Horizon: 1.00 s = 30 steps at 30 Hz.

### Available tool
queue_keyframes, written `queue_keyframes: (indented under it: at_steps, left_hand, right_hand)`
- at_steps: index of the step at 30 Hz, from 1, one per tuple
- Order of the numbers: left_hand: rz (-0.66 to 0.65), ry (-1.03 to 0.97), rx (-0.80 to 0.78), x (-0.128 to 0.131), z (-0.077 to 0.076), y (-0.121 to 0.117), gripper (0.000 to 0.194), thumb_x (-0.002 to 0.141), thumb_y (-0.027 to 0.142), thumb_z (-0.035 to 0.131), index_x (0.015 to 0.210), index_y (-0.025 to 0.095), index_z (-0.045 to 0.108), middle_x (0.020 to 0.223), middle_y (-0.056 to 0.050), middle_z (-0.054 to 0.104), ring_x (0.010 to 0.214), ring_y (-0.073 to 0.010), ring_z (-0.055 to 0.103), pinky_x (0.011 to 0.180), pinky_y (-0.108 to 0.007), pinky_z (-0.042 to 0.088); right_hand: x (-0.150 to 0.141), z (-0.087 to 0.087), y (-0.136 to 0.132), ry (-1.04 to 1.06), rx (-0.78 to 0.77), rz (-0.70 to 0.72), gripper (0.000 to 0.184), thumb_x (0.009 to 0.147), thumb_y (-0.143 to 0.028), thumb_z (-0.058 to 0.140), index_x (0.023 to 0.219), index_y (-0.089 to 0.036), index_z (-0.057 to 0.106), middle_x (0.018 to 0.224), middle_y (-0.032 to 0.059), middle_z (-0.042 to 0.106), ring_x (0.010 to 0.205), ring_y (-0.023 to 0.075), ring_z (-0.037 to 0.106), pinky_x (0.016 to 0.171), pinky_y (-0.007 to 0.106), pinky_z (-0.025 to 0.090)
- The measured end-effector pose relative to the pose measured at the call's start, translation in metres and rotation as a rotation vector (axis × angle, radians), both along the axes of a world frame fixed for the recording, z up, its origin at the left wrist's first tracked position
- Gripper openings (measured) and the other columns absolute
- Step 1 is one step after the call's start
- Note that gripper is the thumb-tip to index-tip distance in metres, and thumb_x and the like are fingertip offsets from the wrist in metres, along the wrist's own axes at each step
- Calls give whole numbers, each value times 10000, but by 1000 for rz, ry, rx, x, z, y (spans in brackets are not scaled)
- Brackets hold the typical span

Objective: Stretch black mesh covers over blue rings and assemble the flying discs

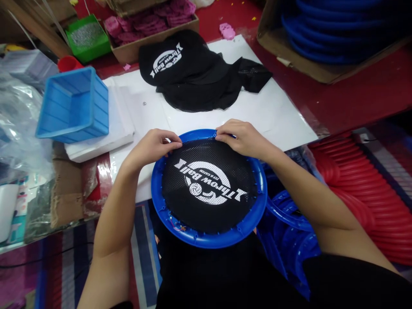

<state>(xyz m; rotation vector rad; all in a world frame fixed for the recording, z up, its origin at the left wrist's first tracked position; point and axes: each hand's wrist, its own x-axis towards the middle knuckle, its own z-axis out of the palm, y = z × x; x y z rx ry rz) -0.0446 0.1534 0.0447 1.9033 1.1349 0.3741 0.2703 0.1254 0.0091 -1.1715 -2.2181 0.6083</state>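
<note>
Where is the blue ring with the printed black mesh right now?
The blue ring is near the centre of the head view, overlapping the near edge of the white sheet, with the left hand and right hand at its far rim.

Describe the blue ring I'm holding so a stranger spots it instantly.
On the red table lies a white sheet. At its near edge, left hand and right hand hold a round blue plastic ring. Printed black mesh fills it, unlike the loose black mesh pieces beyond.
</note>
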Motion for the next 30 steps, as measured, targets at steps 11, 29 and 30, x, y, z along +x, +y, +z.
queue_keyframes:
  at_steps: [11, 29, 30]
  left_hand:
    - [-46, 23, 14, 0, -6, 9, 187, 920, 362, 670, 918, 201, 766, 862, -42, 765, 668, -149, 652, 702, -319, 536]
    - [-29, -151, 146, -3, -24, 13, 233, 904, 291, 764, 1122, 218, 802, 949, -57, 792, 598, -108, 638, 610, -270, 538]
    - [-39, -147, 163, -4, -24, 13, 232, 908, 289, 764, 1126, 221, 803, 951, -55, 796, 601, -107, 640, 619, -271, 542]
  right_hand:
    - [11, 11, 30, 49, -418, 146, 291, 967, -458, 623, 870, -197, 706, 784, 10, 672, 741, 161, 574, 724, 324, 442]
    - [1, -10, 3, 173, -97, -98, 202, 982, -390, 656, 878, -252, 762, 946, 58, 732, 935, 250, 663, 899, 433, 514]
    - [1, -12, 1, 189, -71, -114, 192, 979, -388, 666, 874, -261, 764, 980, 60, 715, 964, 257, 656, 915, 444, 519]
